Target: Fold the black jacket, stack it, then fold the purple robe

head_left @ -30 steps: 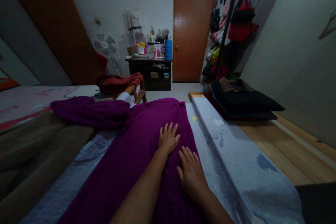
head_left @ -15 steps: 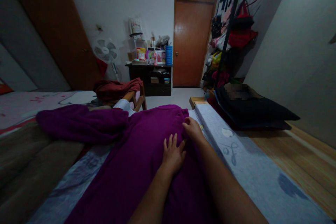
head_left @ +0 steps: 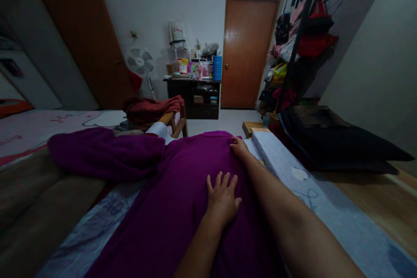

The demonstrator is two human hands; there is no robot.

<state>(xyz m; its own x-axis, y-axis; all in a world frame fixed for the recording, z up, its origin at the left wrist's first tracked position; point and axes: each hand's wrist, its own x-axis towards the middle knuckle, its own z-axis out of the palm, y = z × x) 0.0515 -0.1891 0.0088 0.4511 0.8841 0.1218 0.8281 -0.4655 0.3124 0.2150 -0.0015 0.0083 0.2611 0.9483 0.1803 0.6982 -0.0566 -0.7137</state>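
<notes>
A purple long-sleeved top [head_left: 176, 191] lies spread over the bed, one sleeve [head_left: 107, 152] stretched out to the left. My left hand [head_left: 222, 200] rests flat on its body, fingers spread and holding nothing. At the far right shoulder edge, my right hand [head_left: 240, 147] has its fingers closed on the cloth. The right sleeve is not visible; my right forearm covers part of that side.
Brown blanket-like cloth [head_left: 39, 200] lies at the left. A grey-blue patterned mattress edge [head_left: 293, 173] runs along the right, beside stacked dark cushions [head_left: 345, 143]. Ahead stand a wooden chair [head_left: 177, 124] draped with reddish cloth, a fan [head_left: 140, 61] and a dark cabinet [head_left: 193, 100].
My left hand has moved slightly toward me on the cloth, its fingers spreading wider. My right hand has shifted to the top's shoulder edge. The camera view has turned a little left.
</notes>
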